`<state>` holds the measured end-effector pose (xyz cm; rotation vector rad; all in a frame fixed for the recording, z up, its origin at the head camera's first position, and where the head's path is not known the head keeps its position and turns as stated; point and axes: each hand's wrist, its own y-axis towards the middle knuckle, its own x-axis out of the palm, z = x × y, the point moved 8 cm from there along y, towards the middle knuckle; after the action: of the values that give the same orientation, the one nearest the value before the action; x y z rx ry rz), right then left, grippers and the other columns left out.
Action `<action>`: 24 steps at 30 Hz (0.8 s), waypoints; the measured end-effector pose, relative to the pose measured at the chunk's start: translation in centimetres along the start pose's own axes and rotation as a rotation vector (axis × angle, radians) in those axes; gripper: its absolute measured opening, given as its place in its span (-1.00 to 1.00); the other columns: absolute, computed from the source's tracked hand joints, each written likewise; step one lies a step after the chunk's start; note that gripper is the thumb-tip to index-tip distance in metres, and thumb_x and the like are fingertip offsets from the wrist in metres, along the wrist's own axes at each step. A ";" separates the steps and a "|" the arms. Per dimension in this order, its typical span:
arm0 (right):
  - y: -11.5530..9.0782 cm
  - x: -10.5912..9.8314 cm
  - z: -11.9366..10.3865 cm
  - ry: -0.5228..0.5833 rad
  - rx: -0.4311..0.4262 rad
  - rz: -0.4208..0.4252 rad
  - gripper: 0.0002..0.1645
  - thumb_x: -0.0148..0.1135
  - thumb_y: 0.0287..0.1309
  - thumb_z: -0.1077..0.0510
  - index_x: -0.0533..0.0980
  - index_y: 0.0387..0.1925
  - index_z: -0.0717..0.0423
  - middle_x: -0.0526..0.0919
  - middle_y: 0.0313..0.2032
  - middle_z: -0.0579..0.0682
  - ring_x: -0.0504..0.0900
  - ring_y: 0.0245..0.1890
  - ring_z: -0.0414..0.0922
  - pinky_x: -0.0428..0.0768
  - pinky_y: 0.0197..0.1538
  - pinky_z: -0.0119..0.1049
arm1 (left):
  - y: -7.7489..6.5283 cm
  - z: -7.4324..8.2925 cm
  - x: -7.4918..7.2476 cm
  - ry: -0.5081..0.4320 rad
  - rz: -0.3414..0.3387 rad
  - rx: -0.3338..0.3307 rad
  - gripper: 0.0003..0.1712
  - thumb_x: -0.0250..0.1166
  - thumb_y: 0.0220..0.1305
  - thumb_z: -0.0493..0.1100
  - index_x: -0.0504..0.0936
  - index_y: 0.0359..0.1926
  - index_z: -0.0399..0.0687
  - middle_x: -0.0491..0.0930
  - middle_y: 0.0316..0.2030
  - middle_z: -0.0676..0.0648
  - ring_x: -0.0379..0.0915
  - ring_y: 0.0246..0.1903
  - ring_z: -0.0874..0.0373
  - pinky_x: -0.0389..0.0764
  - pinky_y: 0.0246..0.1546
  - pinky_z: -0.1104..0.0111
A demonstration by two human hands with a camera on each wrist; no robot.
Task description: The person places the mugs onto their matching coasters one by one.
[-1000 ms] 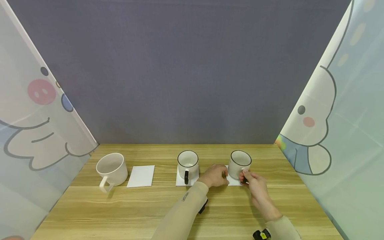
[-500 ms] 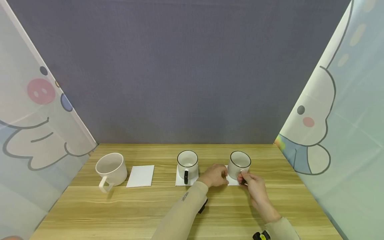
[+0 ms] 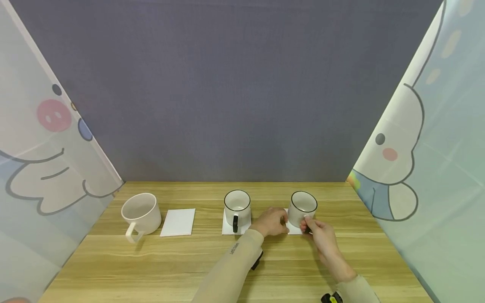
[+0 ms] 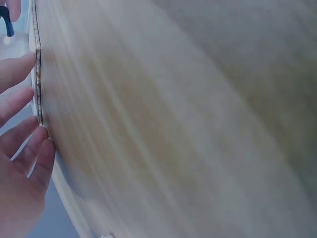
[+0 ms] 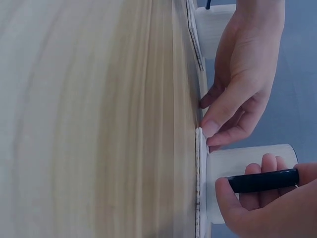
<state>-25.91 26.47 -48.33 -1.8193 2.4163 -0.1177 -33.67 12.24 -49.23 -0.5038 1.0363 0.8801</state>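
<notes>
As our right hand (image 3: pixel 322 235) pinches the handle (image 5: pixel 265 181), our left hand (image 3: pixel 270 221), fingers slightly apart, touches the coaster's edge (image 5: pixel 200 136); the right mug (image 3: pixel 295 216) sits upright there, though one uneven push could leave us off-centre.

– any writing you can read?
– yes, small dark letters (image 3: pixel 234 248) along the person's long beige fabric left sleeve (image 3: pixel 226 270); they look like "letsslim".
– is that certain?
– no, slightly blurred.

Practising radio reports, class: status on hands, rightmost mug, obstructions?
Right hand grips black handle of rightmost mug. Left hand at edge of coaster. Mug upright on coaster. No obstruction seen.
</notes>
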 end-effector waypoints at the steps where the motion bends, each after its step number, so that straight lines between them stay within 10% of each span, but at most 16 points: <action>1: 0.0 -0.1 0.0 -0.002 0.002 0.000 -0.59 0.07 0.53 0.15 0.58 -0.14 0.52 0.65 -0.37 -0.03 0.61 -0.31 -0.21 0.67 -0.11 -0.29 | 0.0 0.0 0.0 0.000 -0.002 -0.002 -0.71 0.55 0.12 0.02 0.65 -0.21 0.12 0.63 -0.14 0.21 0.46 0.00 0.20 0.48 0.04 0.39; 24: 0.3 -0.1 0.3 -0.031 0.029 -0.046 -0.57 0.07 0.54 0.11 0.56 -0.08 0.51 0.65 -0.29 -0.02 0.61 -0.24 -0.20 0.68 -0.05 -0.27 | -0.7 1.7 -2.6 0.106 -0.014 0.027 -0.84 0.42 0.24 -0.08 0.60 -0.25 0.04 0.59 -0.32 0.13 0.48 -0.34 0.26 0.51 -0.37 0.41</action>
<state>-26.08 26.68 -48.65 -1.8506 2.3400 -0.1272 -32.85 12.08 -46.17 -0.5393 1.1385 0.8331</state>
